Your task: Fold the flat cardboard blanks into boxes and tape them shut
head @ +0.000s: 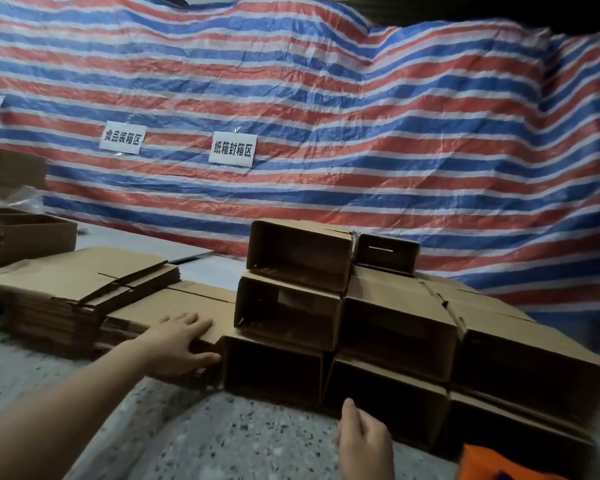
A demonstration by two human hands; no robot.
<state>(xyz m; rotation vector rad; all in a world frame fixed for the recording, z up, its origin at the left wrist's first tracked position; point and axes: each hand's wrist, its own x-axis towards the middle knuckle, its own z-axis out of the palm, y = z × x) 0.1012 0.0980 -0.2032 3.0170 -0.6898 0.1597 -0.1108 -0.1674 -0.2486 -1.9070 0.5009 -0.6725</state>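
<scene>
Now: left hand (pixel 182 344) flat, fingers spread, on top flat blank (pixel 174 311) — long axis left-right; right hand (pixel 362 441) nearer, loosely curled, empty.

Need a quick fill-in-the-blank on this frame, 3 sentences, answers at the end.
1. The left hand rests on the low pile of flat brown cardboard blanks, left of the ____ open boxes.
2. The right hand holds ____.
3. The folded brown cardboard boxes stand before a red, white and ____ striped tarp.

Answers: stacked; nothing; blue
</scene>
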